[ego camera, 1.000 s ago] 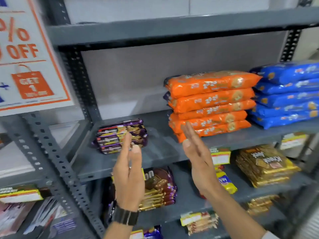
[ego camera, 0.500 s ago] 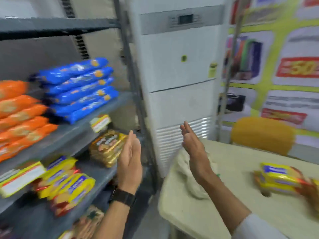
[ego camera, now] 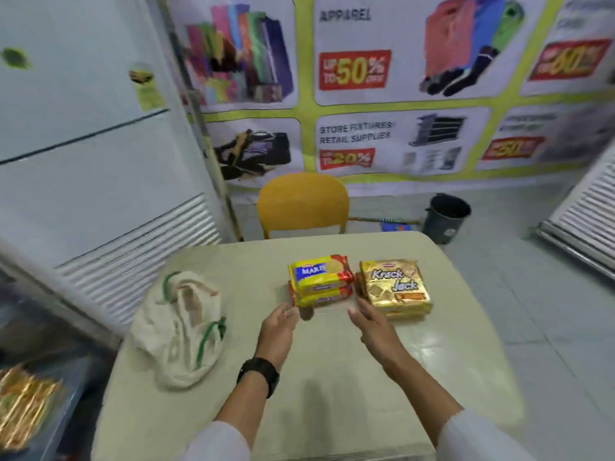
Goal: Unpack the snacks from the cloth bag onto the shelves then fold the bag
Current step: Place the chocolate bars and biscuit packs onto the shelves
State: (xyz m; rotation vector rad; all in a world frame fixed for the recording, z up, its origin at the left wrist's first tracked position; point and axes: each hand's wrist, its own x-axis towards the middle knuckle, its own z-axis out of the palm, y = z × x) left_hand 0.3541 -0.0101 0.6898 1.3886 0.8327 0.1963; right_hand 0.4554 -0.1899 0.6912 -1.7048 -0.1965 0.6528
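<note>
On the beige table (ego camera: 332, 387) lies a crumpled white cloth bag (ego camera: 181, 331) with green trim, at the left. A stack of two yellow Marie biscuit packs (ego camera: 319, 281) sits near the table's middle. Right of it is a stack of gold Krack Jack packs (ego camera: 394, 287). My left hand (ego camera: 278, 331) hovers open just short of the Marie stack's near left corner. My right hand (ego camera: 374, 327) is open too, between the two stacks at their near side, holding nothing.
A yellow chair (ego camera: 303, 204) stands behind the table. A dark bin (ego camera: 444, 217) is on the floor at the back right. A tall white air-conditioner unit (ego camera: 83, 161) stands at the left. Gold packs (ego camera: 23, 404) on the shelf show at the lower left.
My view has swung right from the shelves to the table. Both hands, empty throughout, have come down from chest height to just before the biscuit stacks.
</note>
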